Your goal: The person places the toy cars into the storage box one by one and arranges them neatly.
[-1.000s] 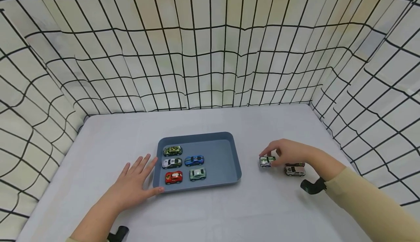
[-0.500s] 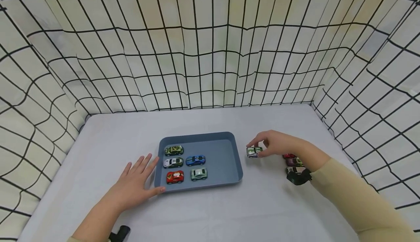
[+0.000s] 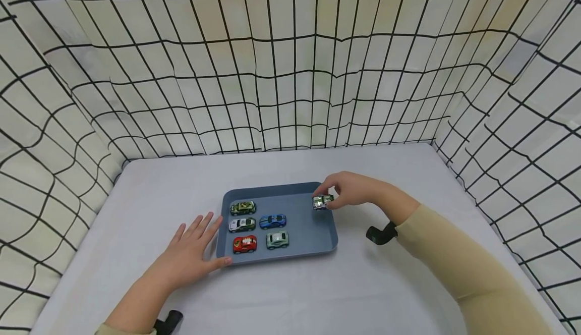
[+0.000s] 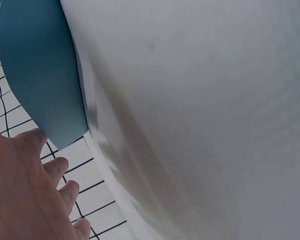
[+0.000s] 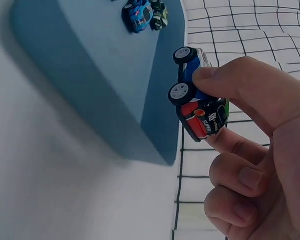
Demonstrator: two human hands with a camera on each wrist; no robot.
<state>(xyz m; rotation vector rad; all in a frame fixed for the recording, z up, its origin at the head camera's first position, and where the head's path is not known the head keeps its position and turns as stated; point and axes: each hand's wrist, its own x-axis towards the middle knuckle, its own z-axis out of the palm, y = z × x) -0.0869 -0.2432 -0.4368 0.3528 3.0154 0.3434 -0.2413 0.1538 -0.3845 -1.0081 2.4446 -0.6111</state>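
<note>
My right hand (image 3: 351, 189) pinches a toy car (image 3: 323, 202) between thumb and fingers, above the right end of the blue-grey tray (image 3: 313, 234). In the right wrist view the car (image 5: 200, 95) shows blue, black, red and green panels and grey wheels. My left hand (image 3: 192, 254) lies with straight, spread fingers beside the tray's left end, thumb at its front left corner. Inside the tray are a camouflage car (image 3: 243, 208), a white and black car (image 3: 242, 225), a blue car (image 3: 273, 221), a red car (image 3: 244, 244) and a pale green car (image 3: 277, 239).
A white cloth (image 3: 290, 294) covers the table. Black netting (image 3: 281, 72) over pale walls rises behind it and at both sides. A dark wrist mount (image 3: 381, 234) sits below the right wrist.
My right hand has carried the car leftward from the table's right side to over the tray's right end. The cars on the right are now hidden by the arm. My left hand stays put.
</note>
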